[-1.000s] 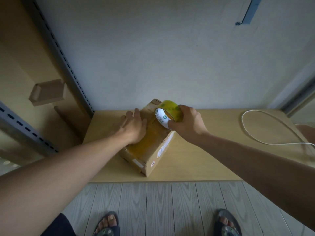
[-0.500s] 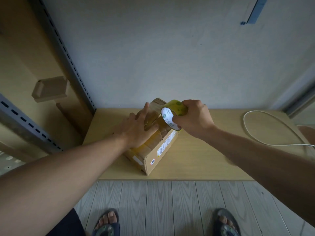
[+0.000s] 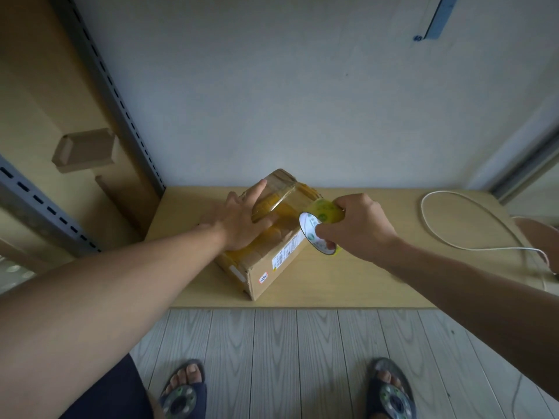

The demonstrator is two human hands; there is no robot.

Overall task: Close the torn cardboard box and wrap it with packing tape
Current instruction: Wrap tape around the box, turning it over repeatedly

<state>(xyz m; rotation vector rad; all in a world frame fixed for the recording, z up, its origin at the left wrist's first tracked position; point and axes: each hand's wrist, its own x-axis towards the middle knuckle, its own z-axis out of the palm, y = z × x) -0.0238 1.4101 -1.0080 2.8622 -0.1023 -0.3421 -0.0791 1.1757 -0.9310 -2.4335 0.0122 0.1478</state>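
Note:
A brown cardboard box with yellowish tape over its top sits on a low wooden platform, its far end tipped up. My left hand lies flat on the box's top with fingers spread, the forefinger stretched along the far edge. My right hand grips the roll of yellowish packing tape by the box's right side, thumb over the white core. A strip of tape stretches from the roll across the top under my left fingers.
A white cable loops on the platform's right part. A grey slotted shelf post and cardboard pieces stand at the left, a wall behind. My sandalled feet stand on grey floorboards in front.
My right hand has carried the tape roll rightwards and down past the box's right edge, pulling out more tape. The box's far end has tilted up and my left fingers spread further forward.

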